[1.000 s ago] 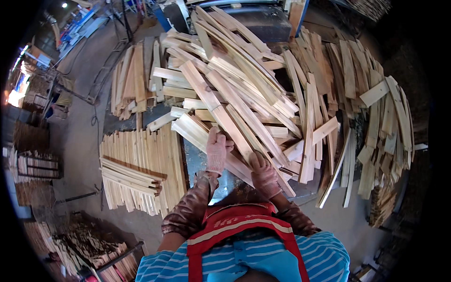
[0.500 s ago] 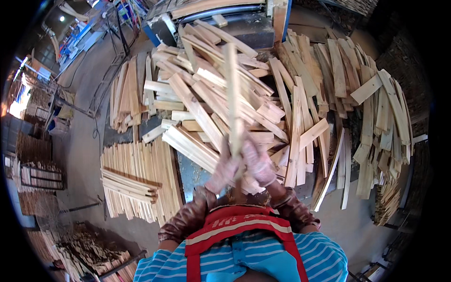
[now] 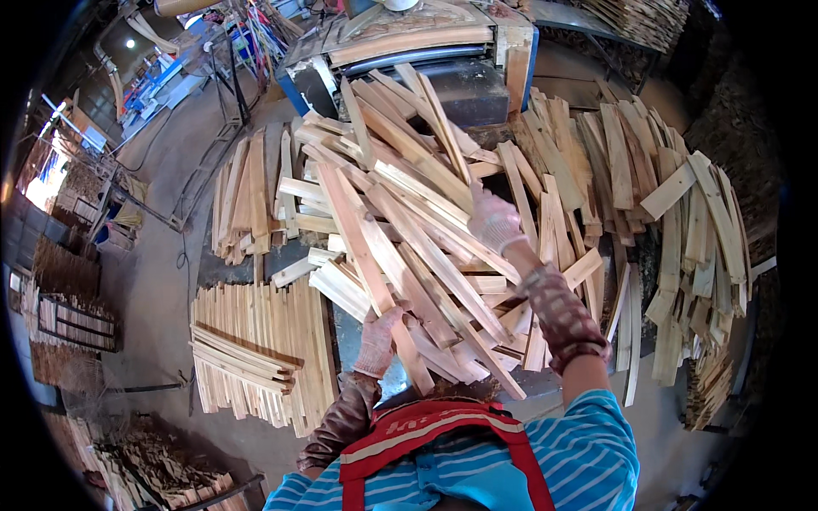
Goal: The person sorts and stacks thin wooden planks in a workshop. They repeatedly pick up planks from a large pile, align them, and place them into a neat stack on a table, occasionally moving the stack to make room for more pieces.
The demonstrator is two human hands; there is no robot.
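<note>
Nearest is a red apron (image 3: 426, 413) over a blue striped shirt. Just beyond it, the gloved left hand (image 3: 377, 342) is closed around the edge of a plank (image 3: 362, 247), near its lower end; the plank slants up and leftward over the other wood. To the left of that hand, a row of strips (image 3: 264, 311) lies side by side, with a few crosswise strips (image 3: 243, 353) on top. A bare patch of counter (image 3: 345, 328) shows between row and plank.

Farther out, the gloved right hand (image 3: 496, 220) reaches over the heap (image 3: 417, 183), its fingers bent at the near end of a narrow board (image 3: 445, 123). Whether they pinch it, I cannot tell.

Judging by how the wood lies, the neat row is the part done; the heap, its pieces crossing at all angles, looks like a good deal left to handle, so the work seems far from over. How the looser stacks (image 3: 622, 162) to the right count, the view does not settle. Behind the heap stands a machine (image 3: 409, 47) with a dark roller.
</note>
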